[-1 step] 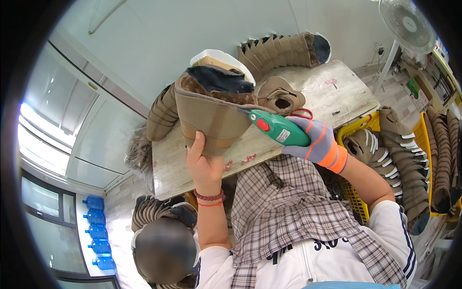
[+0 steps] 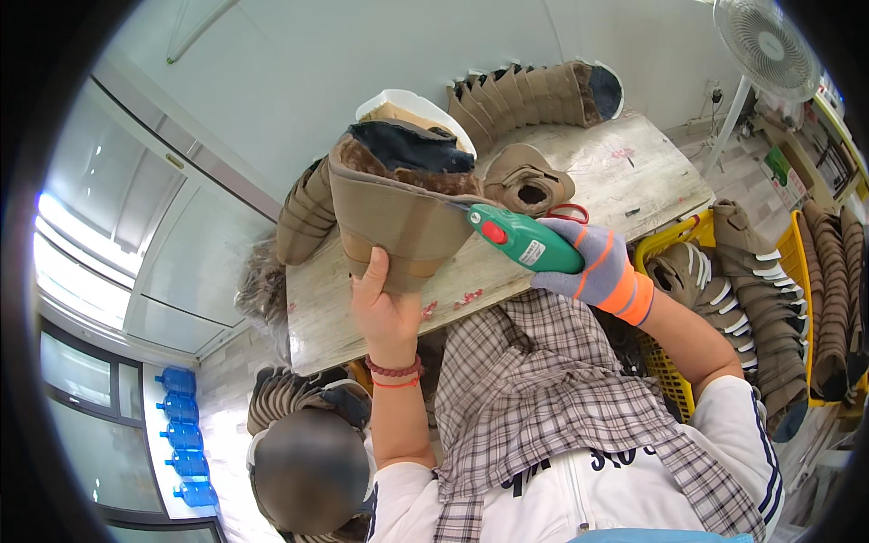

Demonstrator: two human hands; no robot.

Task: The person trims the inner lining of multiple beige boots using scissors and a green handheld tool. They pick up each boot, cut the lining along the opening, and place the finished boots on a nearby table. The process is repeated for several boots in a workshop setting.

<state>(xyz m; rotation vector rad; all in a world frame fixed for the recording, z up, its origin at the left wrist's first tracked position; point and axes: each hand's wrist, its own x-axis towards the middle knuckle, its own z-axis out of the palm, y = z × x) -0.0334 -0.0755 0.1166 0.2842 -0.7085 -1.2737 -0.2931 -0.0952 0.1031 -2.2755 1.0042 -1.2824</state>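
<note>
Over the table, my bare left hand (image 2: 385, 308) is closed on the lower part of a brown boot upper (image 2: 398, 217), thumb on its outside. Brown fur and dark blue lining show at its opening. My right hand (image 2: 597, 267), in a grey and orange glove, grips a green handheld power tool (image 2: 525, 242) with a red button. The tool's tip meets the upper's rim at the right; the exact contact is hidden. Behind the tool lie a rolled brown piece (image 2: 529, 179) and red-handled scissors (image 2: 568, 214).
A row of nested uppers (image 2: 534, 104) stands at the back of the worn white table (image 2: 634, 185). Another stack (image 2: 303, 213) is at its left. Yellow baskets (image 2: 681, 231) hold more at right. A person (image 2: 312, 471) is at lower left; a fan (image 2: 765, 45) stands far right.
</note>
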